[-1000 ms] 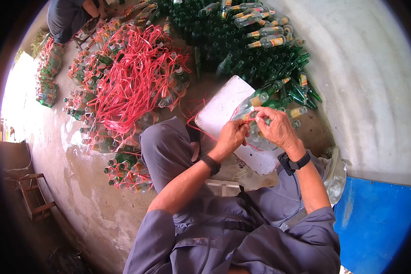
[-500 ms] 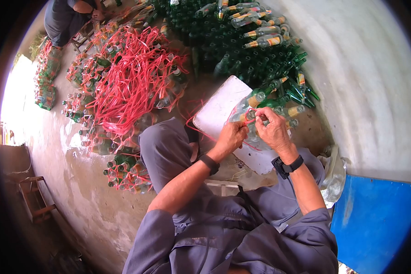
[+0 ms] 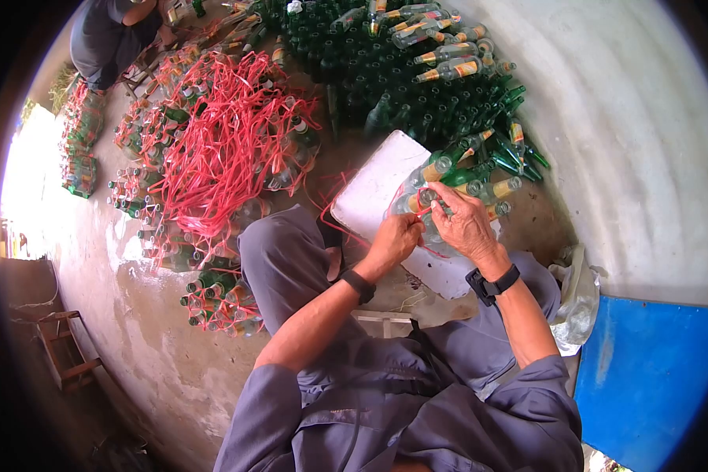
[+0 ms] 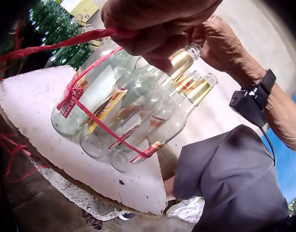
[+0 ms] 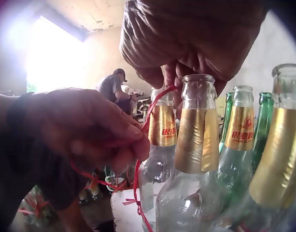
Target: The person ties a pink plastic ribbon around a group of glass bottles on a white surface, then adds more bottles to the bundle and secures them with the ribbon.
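Note:
A group of clear glass bottles (image 4: pixel 104 92) with gold neck labels stands on a white board (image 4: pixel 36 101), bound low around their bodies by red plastic string (image 4: pixel 102 124). My left hand (image 3: pixel 397 238) pinches a length of this string beside the bottle necks, its thumb and forefinger pressed together in the right wrist view. From there the string rises to a bottle neck (image 5: pixel 162 99). My right hand (image 3: pixel 470 226) is over the necks, its curled fingers pinching the string at that neck. Part of those fingertips is hidden behind the front bottle (image 5: pixel 198 125).
A big heap of red string (image 3: pixel 220 149) lies over bundled bottles to the left. Many green bottles (image 3: pixel 385 110) stand ahead, near a pale wall (image 3: pixel 606 141). Another person (image 3: pixel 106 43) sits at the far left. A blue panel (image 3: pixel 645 377) is at the right, a wooden stool (image 3: pixel 67 350) at the left.
My right hand has shifted slightly left and forward over the bottle necks, and the string now loops about a neck. My left hand has drawn slightly back from the right fingertips.

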### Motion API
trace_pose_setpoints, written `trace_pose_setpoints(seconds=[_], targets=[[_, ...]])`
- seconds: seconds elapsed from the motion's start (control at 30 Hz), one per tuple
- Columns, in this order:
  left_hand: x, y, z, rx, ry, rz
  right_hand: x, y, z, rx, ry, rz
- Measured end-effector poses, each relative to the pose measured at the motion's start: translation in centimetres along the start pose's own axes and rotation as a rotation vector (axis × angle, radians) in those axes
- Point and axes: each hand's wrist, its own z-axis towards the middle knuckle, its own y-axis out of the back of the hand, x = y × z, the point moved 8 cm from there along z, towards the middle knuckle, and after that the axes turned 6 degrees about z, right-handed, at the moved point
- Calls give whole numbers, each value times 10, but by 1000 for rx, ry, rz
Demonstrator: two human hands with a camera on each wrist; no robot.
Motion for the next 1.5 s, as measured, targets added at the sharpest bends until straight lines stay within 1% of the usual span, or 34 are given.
trace_pose_setpoints(seconds=[0.1, 0.17, 0.2, 0.27, 0.37, 0.5, 0.57, 0.6, 0.67, 0.7, 0.77, 0.8, 0.83, 0.87, 0.93, 1.07, 1.13, 1.17, 1.2, 1.23, 1.27, 1.3, 1.33, 1.37, 1.4, 1.43, 1.47, 1.5], targets=[[3, -3, 1, 11, 15, -15, -7, -1, -2, 29, -7, 38], [5, -6, 3, 15, 15, -29, -15, -4, -1, 116, -79, 107], [2, -6, 2, 25, 4, -30, -14, -1, 0, 115, -81, 106], [-1, -6, 1, 35, -5, -32, -15, -5, -1, 220, -121, 6], [-4, -4, 0, 38, -4, -24, -15, -5, -2, 210, -121, 8], [0, -6, -1, 69, 51, -19, -22, -10, -3, 186, -134, -10], [3, -6, -2, 71, 73, -15, -39, -19, -9, 212, -230, 25], [4, -5, -3, 59, 91, -5, -35, -18, -8, 212, -230, 26], [6, -4, -6, 46, 110, 6, -33, -19, -6, 231, -331, 89], [4, -4, -9, 55, 119, 21, -33, -21, -6, 231, -331, 89], [6, -8, -11, 66, 128, 36, -30, -19, -4, 175, -237, 12], [8, -10, -9, 50, 68, 67, -27, -20, -3, 174, -239, 11], [10, -13, -9, 32, 9, 98, -23, -17, -1, 100, -237, 31], [16, -18, -10, 33, 11, 98, -20, -12, 0, 26, -235, 52], [15, -22, -15, 20, -70, 173, -21, -15, 0, 39, -207, 34], [8, -23, -23, 44, -78, 218, -15, -16, 4, 75, -120, 11], [-7, -28, -27, 78, -221, 288, -15, -16, 3, 72, -102, -3], [-8, -27, -27, 79, -221, 288, -15, -17, 3, 71, -82, -18], [-15, -23, -27, 81, -231, 204, -16, -17, 3, 72, -84, -18], [-20, -20, -27, 84, -240, 120, -20, -19, 2, 107, -128, -28], [-11, -16, -26, 150, -60, -149, -25, -22, 0, 143, -172, -39], [-11, -8, -31, 212, 121, -417, -25, -21, 1, 143, -174, -38], [-15, 12, -33, 132, 140, -679, -26, -21, 1, 139, -172, -30], [-15, 36, -31, 65, 121, -715, -26, -21, 0, 133, -174, -20], [-6, 52, -28, 14, 140, -825, -26, -23, -1, 133, -179, -18], [-1, 59, -27, 24, 199, -913, -20, -24, 0, 94, -116, -51], [0, 62, -26, 23, 214, -922, -14, -22, 2, 55, -51, -85], [0, 64, -25, 22, 229, -930, -14, -22, 2, 53, -50, -84]])
